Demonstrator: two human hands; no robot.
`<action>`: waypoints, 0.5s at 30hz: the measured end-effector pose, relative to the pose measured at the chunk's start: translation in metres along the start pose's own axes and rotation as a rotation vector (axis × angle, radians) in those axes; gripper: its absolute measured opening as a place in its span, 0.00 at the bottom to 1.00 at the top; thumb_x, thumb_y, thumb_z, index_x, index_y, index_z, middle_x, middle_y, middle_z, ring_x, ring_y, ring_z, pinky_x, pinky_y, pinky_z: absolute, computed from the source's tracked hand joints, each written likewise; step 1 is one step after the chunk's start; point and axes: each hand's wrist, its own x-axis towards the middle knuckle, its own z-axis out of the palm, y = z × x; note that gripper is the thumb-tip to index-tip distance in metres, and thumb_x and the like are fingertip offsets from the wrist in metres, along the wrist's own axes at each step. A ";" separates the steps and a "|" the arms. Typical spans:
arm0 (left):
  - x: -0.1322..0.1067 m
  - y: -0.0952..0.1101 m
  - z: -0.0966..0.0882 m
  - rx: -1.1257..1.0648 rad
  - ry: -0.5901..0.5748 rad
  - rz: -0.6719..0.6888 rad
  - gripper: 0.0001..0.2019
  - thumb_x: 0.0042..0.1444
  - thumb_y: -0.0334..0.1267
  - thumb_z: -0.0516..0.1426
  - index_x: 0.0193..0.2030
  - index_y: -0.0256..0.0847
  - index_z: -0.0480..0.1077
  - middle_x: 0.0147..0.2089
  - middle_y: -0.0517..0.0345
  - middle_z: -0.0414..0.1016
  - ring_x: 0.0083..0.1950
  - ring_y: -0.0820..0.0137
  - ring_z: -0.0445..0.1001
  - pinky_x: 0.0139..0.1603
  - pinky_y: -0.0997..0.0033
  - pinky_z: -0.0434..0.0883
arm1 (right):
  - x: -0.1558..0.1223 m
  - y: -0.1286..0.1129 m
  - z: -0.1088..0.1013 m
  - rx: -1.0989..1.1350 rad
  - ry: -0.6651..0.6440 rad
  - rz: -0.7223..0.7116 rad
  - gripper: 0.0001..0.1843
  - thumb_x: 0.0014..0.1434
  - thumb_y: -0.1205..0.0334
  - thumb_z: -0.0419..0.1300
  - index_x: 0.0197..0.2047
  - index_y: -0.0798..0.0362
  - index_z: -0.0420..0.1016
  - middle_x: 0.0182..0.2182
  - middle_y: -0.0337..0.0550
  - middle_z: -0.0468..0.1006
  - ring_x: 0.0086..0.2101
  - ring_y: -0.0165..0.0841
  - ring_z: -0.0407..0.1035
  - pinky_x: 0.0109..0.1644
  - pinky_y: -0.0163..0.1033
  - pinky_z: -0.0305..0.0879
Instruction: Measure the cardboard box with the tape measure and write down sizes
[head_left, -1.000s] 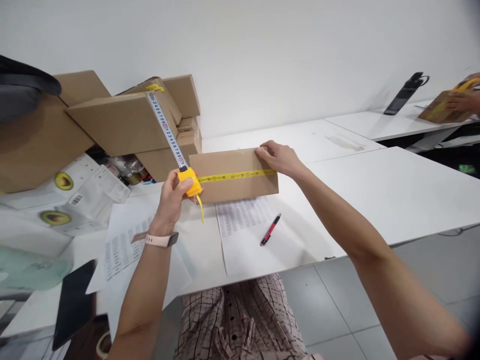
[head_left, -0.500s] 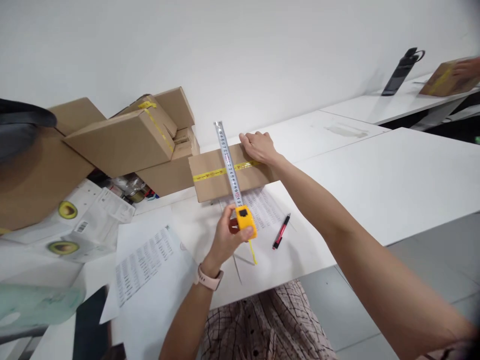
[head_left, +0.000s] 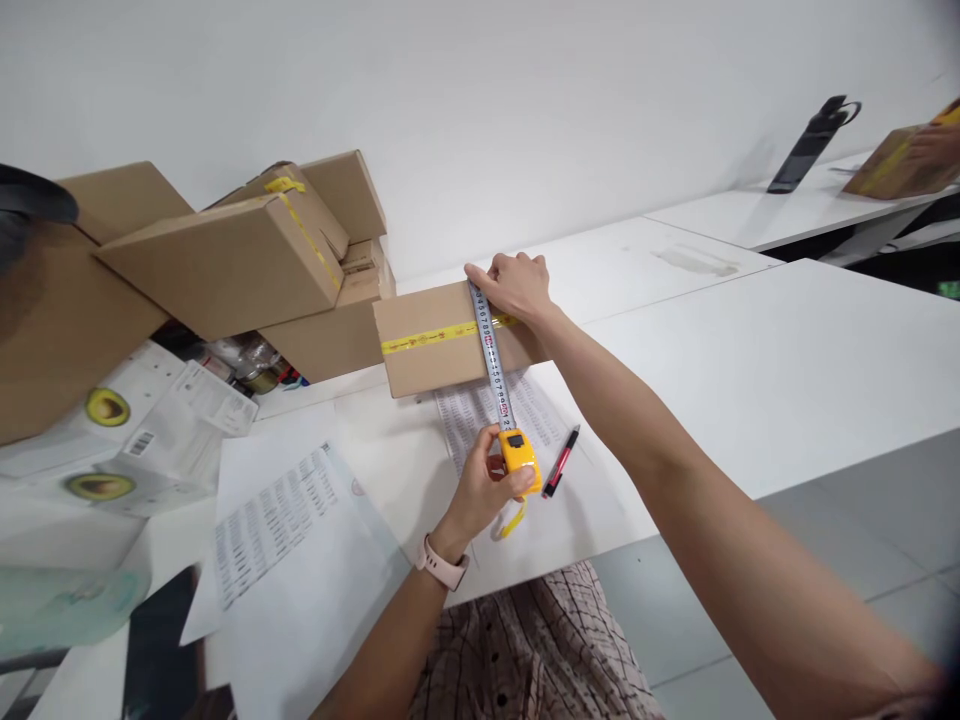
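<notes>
A flat cardboard box [head_left: 431, 340] sealed with yellow tape lies on the white table [head_left: 750, 370]. My left hand [head_left: 484, 490] grips the yellow tape measure case [head_left: 520, 452] near the table's front edge. Its metal blade [head_left: 491, 350] runs from the case up across the box's top. My right hand [head_left: 510, 288] rests on the far right part of the box, fingers pressed down on the blade's end at the far edge. A pink-strapped watch [head_left: 444, 565] sits on my left wrist.
A red pen [head_left: 561, 462] lies on printed sheets [head_left: 495, 410] beside the case. More sheets [head_left: 285, 520] lie at left. Stacked cardboard boxes [head_left: 225, 260] and avocado-printed white boxes [head_left: 112, 440] crowd the left. Far right, another person's hand holds a box [head_left: 900, 165] near a black bottle [head_left: 814, 140].
My left hand swung the tape measure from the box's left end round to the front. The blade now lies across the box's width, and my right hand moved to pin its end.
</notes>
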 end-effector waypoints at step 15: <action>-0.001 -0.009 0.002 0.057 0.045 -0.022 0.30 0.48 0.44 0.68 0.56 0.43 0.63 0.48 0.53 0.74 0.40 0.69 0.74 0.33 0.73 0.73 | 0.001 0.003 0.007 -0.116 0.019 0.005 0.33 0.68 0.35 0.44 0.36 0.55 0.74 0.34 0.52 0.76 0.47 0.51 0.69 0.59 0.64 0.54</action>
